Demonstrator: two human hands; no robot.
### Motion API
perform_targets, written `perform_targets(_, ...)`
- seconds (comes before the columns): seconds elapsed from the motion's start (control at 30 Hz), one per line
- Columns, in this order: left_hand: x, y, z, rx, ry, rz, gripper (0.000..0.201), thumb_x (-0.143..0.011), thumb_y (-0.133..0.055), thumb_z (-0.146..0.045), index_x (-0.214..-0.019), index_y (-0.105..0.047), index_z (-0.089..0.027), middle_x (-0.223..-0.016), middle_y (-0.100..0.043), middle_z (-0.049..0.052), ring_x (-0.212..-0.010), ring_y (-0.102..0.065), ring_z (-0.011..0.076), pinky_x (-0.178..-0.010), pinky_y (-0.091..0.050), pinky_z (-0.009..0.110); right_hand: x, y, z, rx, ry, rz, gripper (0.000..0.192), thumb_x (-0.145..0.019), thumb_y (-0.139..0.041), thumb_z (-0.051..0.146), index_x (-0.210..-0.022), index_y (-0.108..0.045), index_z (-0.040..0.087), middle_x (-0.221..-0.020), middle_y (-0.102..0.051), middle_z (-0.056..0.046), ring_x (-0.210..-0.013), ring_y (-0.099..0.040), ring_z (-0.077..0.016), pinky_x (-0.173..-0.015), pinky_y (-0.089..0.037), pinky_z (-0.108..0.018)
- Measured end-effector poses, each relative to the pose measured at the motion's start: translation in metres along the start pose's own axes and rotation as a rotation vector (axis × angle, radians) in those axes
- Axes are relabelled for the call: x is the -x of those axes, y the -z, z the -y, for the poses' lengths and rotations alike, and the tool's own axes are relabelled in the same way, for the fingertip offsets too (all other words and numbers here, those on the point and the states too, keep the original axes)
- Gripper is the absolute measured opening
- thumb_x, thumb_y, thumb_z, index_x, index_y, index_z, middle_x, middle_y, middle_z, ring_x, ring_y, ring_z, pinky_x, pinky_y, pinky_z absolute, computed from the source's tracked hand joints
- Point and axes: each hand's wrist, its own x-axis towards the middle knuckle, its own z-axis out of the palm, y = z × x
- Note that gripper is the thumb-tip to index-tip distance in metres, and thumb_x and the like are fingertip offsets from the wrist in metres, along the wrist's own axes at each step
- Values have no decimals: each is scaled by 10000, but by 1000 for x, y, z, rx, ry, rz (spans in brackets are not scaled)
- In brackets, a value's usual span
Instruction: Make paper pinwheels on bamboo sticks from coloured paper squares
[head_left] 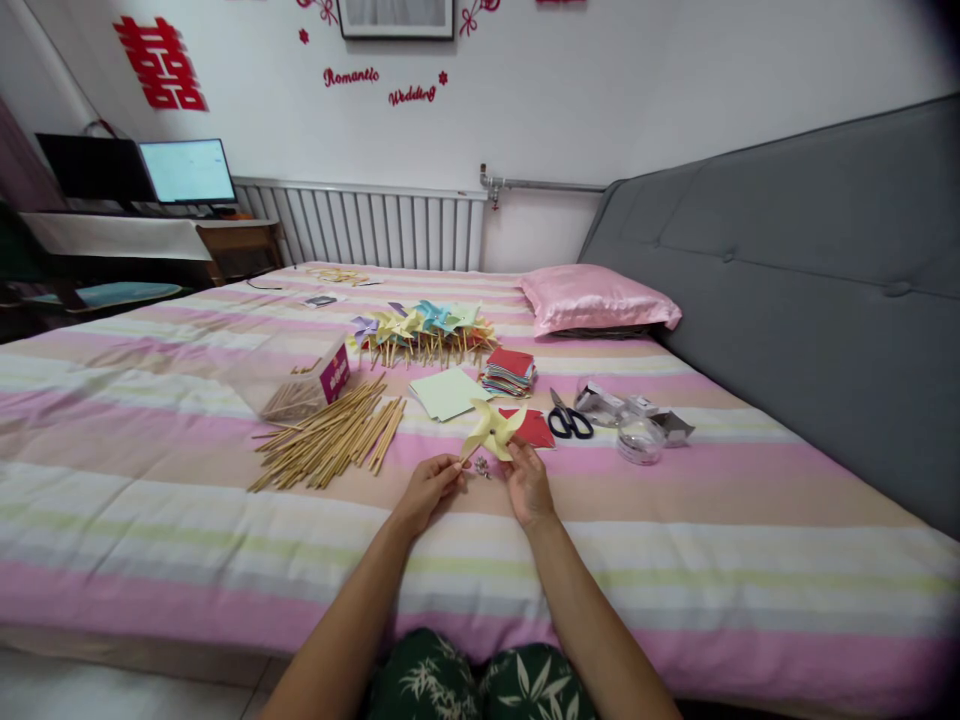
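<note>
Both hands are working low over the striped bedsheet [225, 520], forearms converging from the near edge. Left hand [427, 490] is pinching the near end of a thin wooden stick [466, 456], fingers closed on it. Right hand [529, 485] is reaching up with fingertips pinching the lower edge of the yellow paper pinwheel [493, 428]; exact finger contact is too small to resolve.

Key relation: pinwheel is sitting just ahead of and between the two hands, slightly nearer the right one. Stick's long axis is running diagonally, from the left fingers up and right toward the pinwheel's hub. Both wrists are resting on or just above the sheet, palms turned inward.

A few small metal pins [481, 467] are lying on the sheet between the hands. Just beyond the pinwheel, a red paper square [537, 428] is lying flat; black scissors [568, 420] are just right of it, then clear plastic packaging [637, 425]. Left of the hands, a loose pile of bamboo sticks [330, 440] is fanning out beside an open box [304, 385].

Further out: pale green paper sheets [448, 392], a stack of coloured paper squares [510, 372], then a row of finished pinwheels [420, 330]. A pink pillow [596, 298] is lying against the grey headboard [810, 260].
</note>
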Motion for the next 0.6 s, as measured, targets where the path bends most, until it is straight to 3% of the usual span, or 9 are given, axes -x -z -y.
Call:
perform_targets(0.17, -1, 1, 1, -57, 6, 41, 319, -731, -636, -397, -870, -653, -111, -568, -550, -6, -426, -296, 44, -442, -127, 218, -1, 1, 1, -25, 27, 0, 255, -618, -764, 354, -782, -634, 209, -807, -667, 12, -761, -606, -117, -743, -488, -258)
perform_targets(0.6, 1, -3, -2, -118, 10, 66, 323, -717, -641, -404, -828, -665, -102, -570, -561, 7, -448, -320, 53, -455, -155, 215, -2, 4, -2, -19, -42, -95, 273, -584, -806, 336, -698, -612, 180, -663, -648, 30, -605, -580, -83, -590, -502, -215)
